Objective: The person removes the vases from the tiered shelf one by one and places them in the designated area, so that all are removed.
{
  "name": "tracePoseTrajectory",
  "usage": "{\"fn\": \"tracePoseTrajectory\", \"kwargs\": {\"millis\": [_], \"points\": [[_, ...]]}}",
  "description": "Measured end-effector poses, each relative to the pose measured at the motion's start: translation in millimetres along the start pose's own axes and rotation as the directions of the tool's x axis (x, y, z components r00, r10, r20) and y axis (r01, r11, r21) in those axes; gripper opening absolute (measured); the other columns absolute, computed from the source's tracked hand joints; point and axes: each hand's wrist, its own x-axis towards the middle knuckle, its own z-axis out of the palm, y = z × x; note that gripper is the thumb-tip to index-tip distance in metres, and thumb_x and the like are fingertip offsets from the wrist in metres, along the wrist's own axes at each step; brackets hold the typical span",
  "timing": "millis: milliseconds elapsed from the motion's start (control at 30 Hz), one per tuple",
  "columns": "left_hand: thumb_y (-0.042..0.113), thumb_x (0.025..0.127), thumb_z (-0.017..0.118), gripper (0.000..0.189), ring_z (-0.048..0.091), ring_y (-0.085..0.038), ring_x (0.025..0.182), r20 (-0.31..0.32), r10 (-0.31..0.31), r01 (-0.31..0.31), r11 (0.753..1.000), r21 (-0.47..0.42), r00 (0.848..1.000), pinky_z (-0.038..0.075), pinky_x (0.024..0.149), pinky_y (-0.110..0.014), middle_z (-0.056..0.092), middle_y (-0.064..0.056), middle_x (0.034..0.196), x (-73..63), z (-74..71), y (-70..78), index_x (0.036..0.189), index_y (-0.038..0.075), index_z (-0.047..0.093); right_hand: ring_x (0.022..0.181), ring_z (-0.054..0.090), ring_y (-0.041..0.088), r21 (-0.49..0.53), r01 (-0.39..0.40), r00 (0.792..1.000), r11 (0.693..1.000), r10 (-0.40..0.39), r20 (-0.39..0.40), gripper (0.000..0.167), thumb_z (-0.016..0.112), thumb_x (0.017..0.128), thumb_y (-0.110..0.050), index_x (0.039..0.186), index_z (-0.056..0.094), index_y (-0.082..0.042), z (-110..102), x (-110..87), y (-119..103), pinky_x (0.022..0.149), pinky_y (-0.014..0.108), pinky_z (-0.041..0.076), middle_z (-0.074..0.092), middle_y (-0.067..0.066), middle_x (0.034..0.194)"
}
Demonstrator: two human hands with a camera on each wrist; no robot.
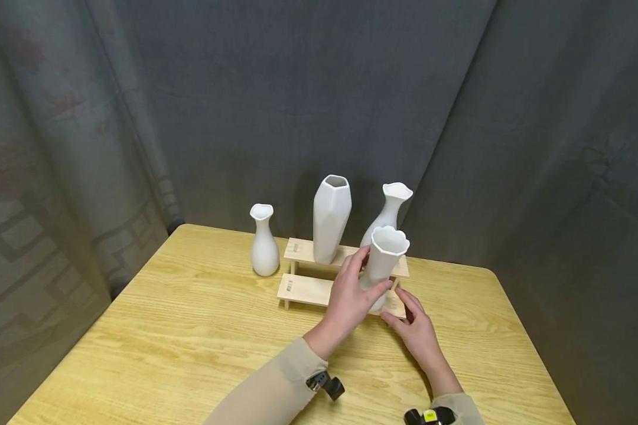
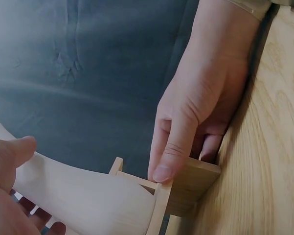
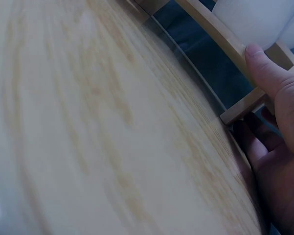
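My left hand (image 1: 347, 300) holds a white vase (image 1: 381, 267) with a scalloped rim, fingers on its far side and thumb across the near side. The vase's base meets the lower step of a two-tier wooden stand (image 1: 309, 289); in the left wrist view the vase body (image 2: 83, 196) slants down to that step. My right hand (image 1: 419, 337) grips the right end of the lower step, and the right wrist view shows its thumb (image 3: 264, 68) on the board's edge. On the upper step stand a faceted white vase (image 1: 332, 221) and a wavy-rimmed white vase (image 1: 387, 215), partly hidden.
A smaller white vase (image 1: 265, 251) with a narrow neck stands on the wooden table (image 1: 191, 324), left of the stand. Grey curtains (image 1: 298, 106) hang close behind the table and along its sides.
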Motion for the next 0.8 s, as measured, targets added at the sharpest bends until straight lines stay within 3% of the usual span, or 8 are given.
{"fn": "tracePoseTrajectory", "kwargs": {"millis": [267,800], "points": [[0.018,0.096,0.089,0.071,0.066,-0.029,0.133,-0.018,0.016,-0.016,1.000,0.013,1.000,0.054,0.112,-0.048,0.066,-0.009,0.145,2.0,0.9,-5.1,0.158,0.012,0.056,0.164,0.029,0.037,0.025,0.013,1.000,1.000,-0.013,-0.001,0.088,0.083,0.102,-0.038,0.172,0.039,-0.011,1.0,-0.2,0.6,0.101,0.002,0.038,0.030,0.014,0.177],[0.016,0.096,0.090,0.066,0.070,-0.032,0.126,-0.056,0.058,-0.058,0.998,0.002,0.997,0.057,0.107,-0.044,0.068,-0.009,0.140,0.1,1.4,-7.1,0.154,0.009,0.059,0.165,0.025,0.038,-0.022,-0.001,1.000,1.000,0.001,-0.005,0.088,0.082,0.102,-0.042,0.173,0.038,-0.012,0.4,0.1,0.3,0.104,0.005,0.037,0.029,0.014,0.178]]}}
